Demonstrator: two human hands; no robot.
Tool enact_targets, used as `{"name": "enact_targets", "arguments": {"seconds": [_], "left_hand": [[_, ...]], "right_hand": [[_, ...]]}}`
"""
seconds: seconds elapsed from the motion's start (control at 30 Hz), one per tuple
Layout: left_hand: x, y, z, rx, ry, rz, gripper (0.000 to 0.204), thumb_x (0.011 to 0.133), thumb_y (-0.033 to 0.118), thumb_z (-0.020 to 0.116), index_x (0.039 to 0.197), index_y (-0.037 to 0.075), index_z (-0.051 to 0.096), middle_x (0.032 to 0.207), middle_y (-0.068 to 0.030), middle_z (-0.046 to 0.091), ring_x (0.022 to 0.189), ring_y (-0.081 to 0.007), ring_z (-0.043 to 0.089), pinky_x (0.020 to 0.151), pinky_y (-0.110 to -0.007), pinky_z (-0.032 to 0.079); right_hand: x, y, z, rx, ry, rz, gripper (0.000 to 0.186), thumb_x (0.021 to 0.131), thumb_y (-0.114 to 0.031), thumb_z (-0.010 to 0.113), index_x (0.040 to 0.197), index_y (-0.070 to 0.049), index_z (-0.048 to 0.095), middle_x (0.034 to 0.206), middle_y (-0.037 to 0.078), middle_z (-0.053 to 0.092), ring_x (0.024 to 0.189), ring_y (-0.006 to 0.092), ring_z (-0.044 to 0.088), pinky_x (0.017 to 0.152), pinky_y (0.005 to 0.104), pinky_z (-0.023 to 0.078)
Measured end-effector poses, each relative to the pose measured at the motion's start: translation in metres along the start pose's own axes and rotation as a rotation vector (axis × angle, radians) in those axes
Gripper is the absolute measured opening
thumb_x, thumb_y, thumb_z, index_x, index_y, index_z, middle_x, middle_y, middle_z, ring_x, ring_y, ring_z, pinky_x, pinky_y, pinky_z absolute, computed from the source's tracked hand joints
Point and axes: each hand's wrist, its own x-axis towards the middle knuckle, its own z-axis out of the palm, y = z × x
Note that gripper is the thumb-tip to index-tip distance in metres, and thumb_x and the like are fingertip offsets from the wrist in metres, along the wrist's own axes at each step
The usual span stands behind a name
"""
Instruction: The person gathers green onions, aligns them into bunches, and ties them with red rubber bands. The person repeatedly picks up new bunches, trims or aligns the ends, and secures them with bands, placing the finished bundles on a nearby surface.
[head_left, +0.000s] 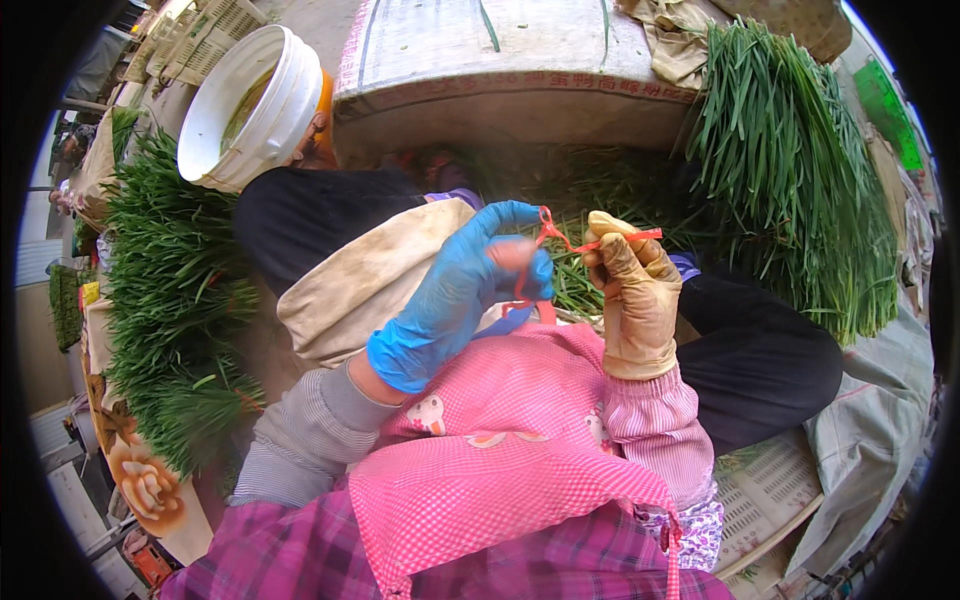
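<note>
My left hand (455, 285), in a blue glove with the thumb tip bare, is closed round part of a thin red plastic strip (576, 245). Across a short gap, my right hand (640, 300), in a stained cream glove, pinches the strip's other end between thumb and fingers. A short tail of it sticks out past the right fingertips. Between the hands the strip looks twisted, and a loop hangs below the left fingers. Both hands are above my lap, over a pink checked apron (500, 460). Loose green leaves (575, 290) lie just beyond them.
A big heap of long green leaves, like chives (790, 180), stands at the right. Tied green bundles (175, 280) are stacked at the left. A white bucket (270, 150) stands by my left knee. A low block covered with white sacking (500, 45) lies ahead.
</note>
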Motion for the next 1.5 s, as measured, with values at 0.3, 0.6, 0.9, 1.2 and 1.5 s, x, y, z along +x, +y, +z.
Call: {"name": "enact_targets", "arguments": {"seconds": [0.3,0.6,0.9,1.2,1.5], "left_hand": [[-0.007,0.005,-0.004,0.111,-0.018,0.018,0.052,0.088,0.013,0.070,0.134,0.005,0.047,0.092,-0.0090,0.069,0.082,-0.0171,0.067,0.072,-0.028,0.054],[-0.011,0.013,-0.002,0.187,-0.066,-0.062,0.050,0.087,0.009,0.068,0.132,-0.002,0.049,0.085,-0.0120,0.069,0.082,-0.0183,0.067,0.080,-0.031,0.055],[-0.006,0.011,0.007,0.204,-0.045,-0.098,0.044,0.094,0.032,0.062,0.119,-0.005,0.061,0.091,-0.0120,0.071,0.082,-0.0174,0.068,0.076,-0.029,0.053],[-0.009,0.013,0.010,0.334,0.033,0.012,0.035,0.096,0.024,0.058,0.105,-0.009,0.066,0.073,-0.0115,0.069,0.067,-0.0170,0.068,0.067,-0.028,0.054],[-0.012,0.004,0.021,0.550,0.167,0.140,0.029,0.096,0.024,0.059,0.096,-0.003,0.071,0.067,-0.0060,0.067,0.060,-0.0101,0.062,0.057,-0.024,0.051]], "right_hand": [[0.008,-0.008,-0.019,0.123,0.052,-0.033,0.026,0.087,-0.013,0.070,0.111,-0.001,0.068,0.095,0.007,0.070,0.076,0.0115,0.063,0.060,0.0205,0.046],[0.009,-0.006,-0.023,0.230,0.009,0.039,0.030,0.089,-0.016,0.068,0.115,0.000,0.065,0.098,0.008,0.068,0.077,0.0134,0.063,0.057,0.0229,0.044],[0.005,-0.003,-0.015,0.244,-0.021,0.092,0.027,0.088,-0.016,0.069,0.111,-0.001,0.068,0.093,0.007,0.070,0.072,0.0104,0.064,0.054,0.0205,0.044],[0.006,-0.019,-0.009,-0.317,0.285,-0.521,0.037,0.092,-0.014,0.066,0.127,-0.005,0.059,0.122,0.005,0.062,0.104,0.0117,0.059,0.082,0.0229,0.048],[-0.035,-0.025,0.016,-0.957,-0.036,-0.653,0.023,0.082,-0.007,0.073,0.105,-0.004,0.067,0.102,0.010,0.068,0.096,0.0202,0.063,0.087,0.0321,0.048]]}}
